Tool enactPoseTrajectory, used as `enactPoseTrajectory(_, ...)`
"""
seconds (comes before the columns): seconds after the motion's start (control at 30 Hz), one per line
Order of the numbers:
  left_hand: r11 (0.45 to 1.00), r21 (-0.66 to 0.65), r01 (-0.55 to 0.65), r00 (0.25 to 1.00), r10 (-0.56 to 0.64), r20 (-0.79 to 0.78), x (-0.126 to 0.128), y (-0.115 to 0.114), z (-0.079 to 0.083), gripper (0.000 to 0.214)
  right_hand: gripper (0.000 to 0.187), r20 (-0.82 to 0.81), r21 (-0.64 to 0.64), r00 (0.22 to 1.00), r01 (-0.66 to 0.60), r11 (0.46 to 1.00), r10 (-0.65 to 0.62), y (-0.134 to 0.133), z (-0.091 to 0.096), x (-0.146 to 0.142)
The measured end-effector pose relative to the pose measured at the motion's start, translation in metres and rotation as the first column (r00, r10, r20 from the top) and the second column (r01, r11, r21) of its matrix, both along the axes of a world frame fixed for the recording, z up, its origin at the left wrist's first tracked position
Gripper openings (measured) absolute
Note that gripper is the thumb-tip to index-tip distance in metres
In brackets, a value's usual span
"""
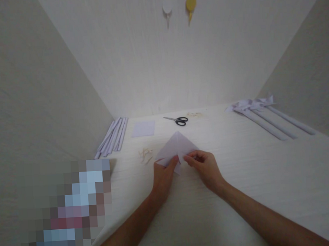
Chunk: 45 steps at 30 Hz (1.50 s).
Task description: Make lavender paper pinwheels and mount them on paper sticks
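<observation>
A pale lilac sheet of paper (177, 144), folded to a triangle with its point facing away from me, lies on the white table (240, 177). My left hand (162, 177) pinches its near left corner with fingers closed on the paper. My right hand (204, 167) pinches the near edge just right of the middle fold, fingers curled on the paper. Both hands meet at the sheet's near side.
Black-handled scissors (177, 120) lie beyond the paper, a flat lilac square sheet (143, 128) to their left. Rolled paper sticks (112, 137) lie at the left wall. Finished paper pinwheels on sticks (261, 111) lie at the right. Small pale pins or bits (145, 154) sit left of the paper. A blurred patch (69, 214) covers the lower left.
</observation>
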<state>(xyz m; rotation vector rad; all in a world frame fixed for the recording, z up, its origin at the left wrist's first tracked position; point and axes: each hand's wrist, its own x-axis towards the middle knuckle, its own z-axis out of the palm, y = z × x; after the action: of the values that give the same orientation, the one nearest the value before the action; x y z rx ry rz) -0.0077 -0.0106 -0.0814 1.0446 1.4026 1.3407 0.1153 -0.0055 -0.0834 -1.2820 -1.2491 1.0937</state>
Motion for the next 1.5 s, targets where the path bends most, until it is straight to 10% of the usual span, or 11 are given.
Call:
enactPoseTrajectory(1.1,0.998,-0.058,0.026,0.998,-0.029,-0.049,0.004,-0.005,0.004,0.023,0.017,-0.002,-0.023,0.998,0.068,0.997,-0.068,-0.006,0.003,-0.002)
enactPoseTrajectory(1.33,0.995,-0.051,-0.085,0.994,0.088,0.062,0.006,-0.004,0.000,0.031,0.043,-0.421,0.046,0.897,0.169,0.985,-0.134,-0.008,0.000,-0.008)
enactPoseTrajectory(1.5,0.998,-0.021,-0.065,0.988,0.067,0.142,0.007,-0.005,0.000,0.029,0.043,-0.543,-0.052,0.839,0.014,0.999,-0.040,-0.006,-0.003,-0.012)
